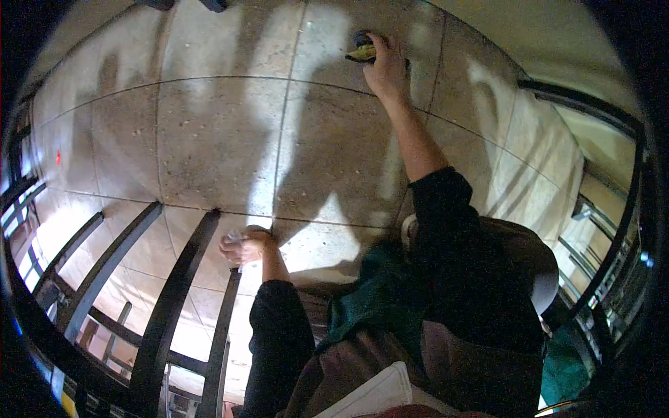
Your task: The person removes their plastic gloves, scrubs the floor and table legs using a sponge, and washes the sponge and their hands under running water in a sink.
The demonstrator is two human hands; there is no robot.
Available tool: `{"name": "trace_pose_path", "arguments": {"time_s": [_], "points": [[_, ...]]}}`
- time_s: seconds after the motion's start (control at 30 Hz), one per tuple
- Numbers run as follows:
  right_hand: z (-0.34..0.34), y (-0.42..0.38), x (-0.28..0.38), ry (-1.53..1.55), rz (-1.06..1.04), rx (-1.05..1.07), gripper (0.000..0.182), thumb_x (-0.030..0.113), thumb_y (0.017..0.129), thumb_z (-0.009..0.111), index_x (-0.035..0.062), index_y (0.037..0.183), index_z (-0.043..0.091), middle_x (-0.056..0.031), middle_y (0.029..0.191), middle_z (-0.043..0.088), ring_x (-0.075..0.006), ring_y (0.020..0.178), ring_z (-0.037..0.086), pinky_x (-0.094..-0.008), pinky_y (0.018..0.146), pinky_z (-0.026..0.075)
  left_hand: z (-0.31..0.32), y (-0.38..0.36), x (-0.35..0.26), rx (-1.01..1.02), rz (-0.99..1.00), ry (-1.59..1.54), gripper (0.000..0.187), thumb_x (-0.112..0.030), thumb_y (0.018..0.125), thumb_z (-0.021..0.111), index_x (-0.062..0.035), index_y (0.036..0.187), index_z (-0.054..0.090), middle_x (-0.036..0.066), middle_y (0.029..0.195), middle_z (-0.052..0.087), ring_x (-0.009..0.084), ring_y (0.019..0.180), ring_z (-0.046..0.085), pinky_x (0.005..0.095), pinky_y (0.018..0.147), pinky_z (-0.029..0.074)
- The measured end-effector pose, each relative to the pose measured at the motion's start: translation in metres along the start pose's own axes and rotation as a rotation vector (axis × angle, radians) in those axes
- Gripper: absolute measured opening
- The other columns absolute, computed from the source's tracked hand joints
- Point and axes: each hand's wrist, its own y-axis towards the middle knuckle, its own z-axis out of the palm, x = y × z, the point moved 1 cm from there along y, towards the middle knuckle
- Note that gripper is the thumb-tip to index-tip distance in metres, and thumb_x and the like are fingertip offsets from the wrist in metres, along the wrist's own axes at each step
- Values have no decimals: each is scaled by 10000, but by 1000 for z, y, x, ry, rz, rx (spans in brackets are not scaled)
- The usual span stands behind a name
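My right hand is stretched far out over the tiled floor, near the wall. Its fingers are closed on a small yellowish and dark object, whose kind I cannot make out. At the lower left, my left hand is closed beside the top of a dark railing bar. Something pale and crumpled, perhaps clear plastic, shows at its fingers. Small crumbs and specks lie scattered across the tiles.
Dark metal railing bars rise along the left and lower left. A curved dark handrail runs along the right by the wall. Green cloth lies near my body. A small red spot shows at far left.
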Motion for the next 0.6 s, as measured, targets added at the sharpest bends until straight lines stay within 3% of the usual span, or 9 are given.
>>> {"name": "trace_pose_path", "arguments": {"time_s": [0.07,0.13,0.17,0.23,0.33,0.47,0.53,0.57,0.6], "points": [[7,29,4,155,-50,-45,568,22,616,605,83,1166,481,-199,1072,499,-382,1010,476,-421,909,377,3,1,1,-5,-41,73,403,-295,753,468,-90,1098,423,124,1156,425,315,1047,444,503,805,373],[15,66,-16,59,45,-351,519,-25,632,564,104,1132,516,-164,1077,517,-343,993,506,-381,900,394,10,2,8,8,-42,-15,441,-378,768,420,-95,1106,415,118,1167,415,313,1053,441,496,799,371],[13,85,-23,3,159,-277,542,44,628,588,71,1159,482,-180,1140,479,-366,1041,468,-427,929,354,10,2,6,-4,-41,8,475,-437,773,393,-100,1106,418,115,1167,417,310,1044,446,482,788,376],[28,114,-40,-40,262,-203,589,113,624,611,37,1185,448,-196,1204,442,-388,1089,430,-474,958,314,2,-1,2,-17,-35,-5,457,-412,772,395,-103,1106,419,112,1166,419,305,1041,448,475,791,377],[67,132,-38,-279,115,-303,523,157,649,601,35,1144,485,-200,1176,466,-372,1098,432,-461,951,325,2,3,-1,29,-102,37,398,-320,769,404,-108,1106,419,102,1187,414,293,1066,439,472,811,371],[86,132,16,-228,91,-190,464,165,658,598,119,1115,537,-184,1144,505,-342,1100,447,-457,947,326,3,2,0,27,-96,44,388,-193,752,463,-121,1128,404,88,1238,393,286,1111,416,467,844,360],[100,129,35,84,-230,-19,449,139,659,602,163,1104,549,-148,1143,513,-315,1078,475,-426,921,359,7,3,3,67,-126,22,391,-172,747,466,-127,1130,402,88,1236,394,290,1114,414,464,862,354],[93,131,48,269,-82,294,421,83,662,595,161,1075,566,-120,1118,531,-289,1040,508,-377,881,401,-3,5,-6,81,-161,-16,406,-120,731,493,-122,1127,401,97,1236,392,293,1116,411,463,875,347],[84,138,57,278,-83,301,421,83,662,595,161,1075,566,-120,1118,531,-289,1040,508,-377,881,401,0,4,-4,75,-165,-7,406,-120,731,493,-122,1127,401,97,1236,392,293,1116,411,463,875,347]]}}
